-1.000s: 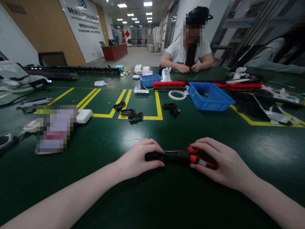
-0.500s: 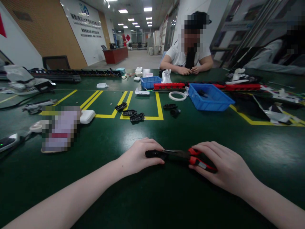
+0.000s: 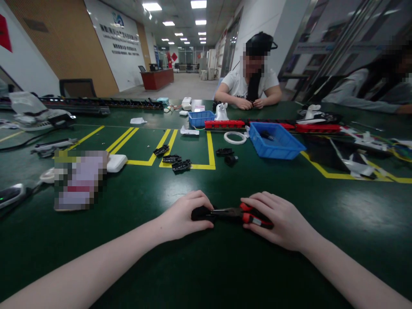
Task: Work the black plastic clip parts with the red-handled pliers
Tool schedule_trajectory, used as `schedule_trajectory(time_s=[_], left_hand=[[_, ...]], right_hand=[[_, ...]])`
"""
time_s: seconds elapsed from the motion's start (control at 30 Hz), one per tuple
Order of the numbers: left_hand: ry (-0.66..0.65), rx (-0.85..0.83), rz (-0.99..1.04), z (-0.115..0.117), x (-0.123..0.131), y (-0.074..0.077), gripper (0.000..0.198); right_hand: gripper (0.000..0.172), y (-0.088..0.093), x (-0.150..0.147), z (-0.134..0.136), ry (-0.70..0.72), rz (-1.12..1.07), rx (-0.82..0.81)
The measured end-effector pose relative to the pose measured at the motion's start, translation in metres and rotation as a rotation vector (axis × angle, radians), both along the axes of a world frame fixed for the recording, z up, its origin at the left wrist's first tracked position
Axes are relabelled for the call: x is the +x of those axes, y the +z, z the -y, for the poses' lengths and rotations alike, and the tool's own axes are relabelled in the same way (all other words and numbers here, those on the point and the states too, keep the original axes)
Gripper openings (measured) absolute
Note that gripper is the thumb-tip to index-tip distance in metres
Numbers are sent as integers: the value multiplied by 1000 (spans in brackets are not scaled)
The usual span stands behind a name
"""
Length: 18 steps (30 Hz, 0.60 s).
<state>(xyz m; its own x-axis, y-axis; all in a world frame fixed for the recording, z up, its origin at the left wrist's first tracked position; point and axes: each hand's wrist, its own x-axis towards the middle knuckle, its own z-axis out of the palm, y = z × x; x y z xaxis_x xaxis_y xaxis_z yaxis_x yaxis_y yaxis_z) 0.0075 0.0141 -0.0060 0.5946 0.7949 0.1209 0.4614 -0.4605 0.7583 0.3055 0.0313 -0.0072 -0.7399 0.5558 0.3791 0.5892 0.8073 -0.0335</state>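
Note:
My left hand (image 3: pixel 185 216) rests on the green table (image 3: pixel 206 266), fingers curled round a small black plastic part (image 3: pixel 200 213). My right hand (image 3: pixel 278 221) grips the red-and-black handles of a pair of pliers (image 3: pixel 244 213). The pliers lie level, their jaws pointing left into the black part. Both hands sit close together near the table's front middle. Several more black parts (image 3: pixel 172 159) lie further back inside yellow tape lines.
A blue bin (image 3: pixel 275 140) stands at the back right, a smaller blue bin (image 3: pixel 201 118) behind it, with a white tape ring (image 3: pixel 235 137) and red strips (image 3: pixel 224 124) between. A blurred flat item (image 3: pixel 79 180) lies left. A person sits across the table; another sits at the far right.
The view has shifted slightly, and both hands sit a little further left and closer together in it. The grips on the black part and the pliers are unchanged.

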Motion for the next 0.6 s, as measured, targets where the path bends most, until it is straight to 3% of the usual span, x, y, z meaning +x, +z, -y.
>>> schedule_trajectory(time_s=[0.6], left_hand=[[60, -29, 24, 1, 9, 3, 22]], right_hand=[[40, 2, 3, -2, -41, -64, -138]])
